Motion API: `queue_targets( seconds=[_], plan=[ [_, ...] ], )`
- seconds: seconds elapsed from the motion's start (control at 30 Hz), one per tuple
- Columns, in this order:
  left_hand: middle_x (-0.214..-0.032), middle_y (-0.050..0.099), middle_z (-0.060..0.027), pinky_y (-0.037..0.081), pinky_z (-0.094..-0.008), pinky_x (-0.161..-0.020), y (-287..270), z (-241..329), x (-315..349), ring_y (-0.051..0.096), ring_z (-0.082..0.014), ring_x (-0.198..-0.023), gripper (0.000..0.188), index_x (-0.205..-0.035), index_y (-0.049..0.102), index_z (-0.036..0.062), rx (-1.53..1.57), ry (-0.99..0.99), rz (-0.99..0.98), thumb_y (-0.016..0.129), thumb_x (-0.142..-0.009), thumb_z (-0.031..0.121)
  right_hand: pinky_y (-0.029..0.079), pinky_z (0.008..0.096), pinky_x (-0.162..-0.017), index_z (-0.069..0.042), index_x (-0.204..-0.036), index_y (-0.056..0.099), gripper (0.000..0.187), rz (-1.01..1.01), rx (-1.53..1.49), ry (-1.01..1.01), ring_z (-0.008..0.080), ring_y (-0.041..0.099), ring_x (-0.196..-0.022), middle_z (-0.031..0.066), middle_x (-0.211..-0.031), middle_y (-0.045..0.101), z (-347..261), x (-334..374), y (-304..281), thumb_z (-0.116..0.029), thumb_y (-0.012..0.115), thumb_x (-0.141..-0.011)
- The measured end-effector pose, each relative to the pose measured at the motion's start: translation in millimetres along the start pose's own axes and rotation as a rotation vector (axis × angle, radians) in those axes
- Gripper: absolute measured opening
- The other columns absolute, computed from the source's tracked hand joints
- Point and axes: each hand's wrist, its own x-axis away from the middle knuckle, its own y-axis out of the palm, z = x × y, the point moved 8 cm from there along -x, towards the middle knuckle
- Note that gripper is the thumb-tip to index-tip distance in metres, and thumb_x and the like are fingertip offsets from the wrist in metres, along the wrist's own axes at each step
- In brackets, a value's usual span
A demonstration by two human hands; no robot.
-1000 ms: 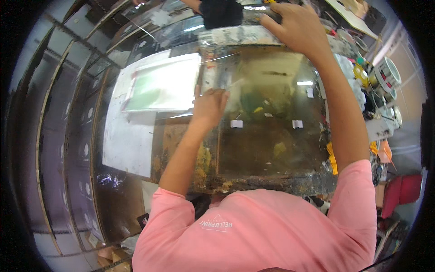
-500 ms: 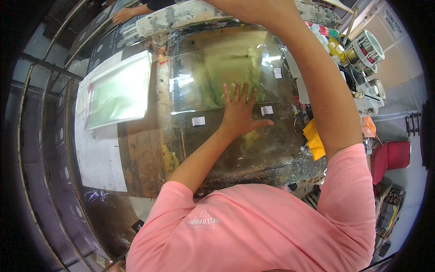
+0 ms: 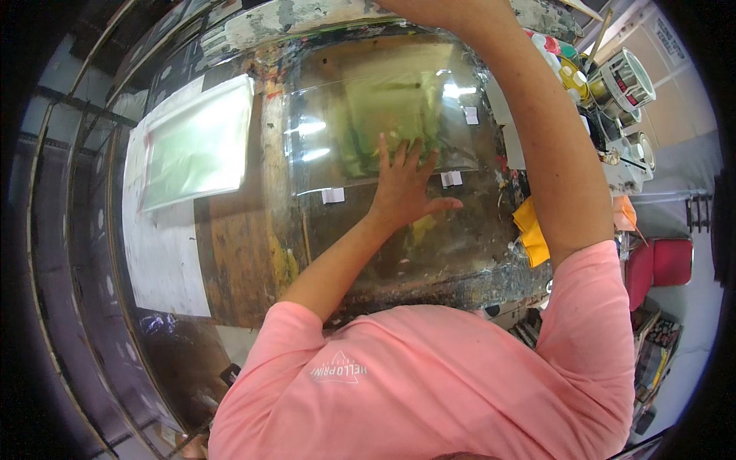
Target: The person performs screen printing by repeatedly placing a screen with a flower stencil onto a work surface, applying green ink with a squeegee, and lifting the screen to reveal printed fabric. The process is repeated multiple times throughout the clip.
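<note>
My left hand (image 3: 405,184) lies open, palm down with fingers spread, on the near edge of a clear plastic sheet (image 3: 337,165). That sheet rests on a glass-like panel over the worktable, with a yellow-green patch (image 3: 383,107) showing through it. Small white folded tabs sit around the sheet: one tab (image 3: 333,195) left of my hand, another tab (image 3: 451,179) to its right, and a third tab (image 3: 471,116) farther up. My right arm reaches forward over the table's right side. Its hand (image 3: 437,9) is cut off by the upper edge, so its fingers are hidden.
On the left, a stack of clear film sheets (image 3: 199,146) lies over white paper (image 3: 165,268). A yellow cloth (image 3: 530,232) is at the table's right edge. Cans (image 3: 625,80) and bottles crowd the far right. A red chair (image 3: 671,262) stands beyond, and metal bars (image 3: 73,230) run along the left.
Another person's hand at the far left has gone out of view. The view has shifted slightly. My left hand stays flat on the sheet, and my right arm has barely moved.
</note>
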Motion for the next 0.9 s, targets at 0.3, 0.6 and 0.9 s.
queue_targets(
  seconds=[0.3,0.6,0.9],
  plan=[
    [-0.151,0.058,-0.0228,0.008,-0.0731,-0.127,-4.2,2.6,0.8,0.049,-0.041,-0.145,0.111,-0.148,0.063,0.0064,-0.029,0.006,0.038,0.06,-0.078,0.093,0.051,0.052,-0.082,0.002,-0.079,0.073,0.051,-0.014,-0.004,0.001,0.0408,0.072,-0.081,0.0235,-0.079,0.073,-9.6,11.6,-6.3,-0.046,0.058,-0.09],
    [-0.11,0.07,-0.0106,0.055,-0.0262,-0.083,-165.3,-126.6,43.7,0.068,-0.0157,-0.095,0.097,-0.157,0.041,-0.0028,1.035,-0.568,0.73,0.096,-0.081,0.021,0.047,0.0495,-0.088,-0.003,-0.118,0.072,0.052,0.153,0.042,-0.107,0.04,0.068,-0.094,0.0209,-0.095,0.073,-24.3,52.2,-2.1,-0.049,0.063,-0.095],
    [-0.117,0.075,-0.012,0.051,-0.0445,-0.104,-112.7,-119.5,118.8,0.071,-0.0269,-0.11,0.097,-0.142,0.064,0.0033,0.798,-0.743,0.32,0.101,-0.066,0.05,0.051,0.0494,-0.087,-0.006,-0.117,0.074,0.042,-0.614,-0.357,-0.015,0.0408,0.069,-0.091,0.0205,-0.097,0.074,-21.6,180.1,79.7,-0.043,0.069,-0.1]
  ],
)
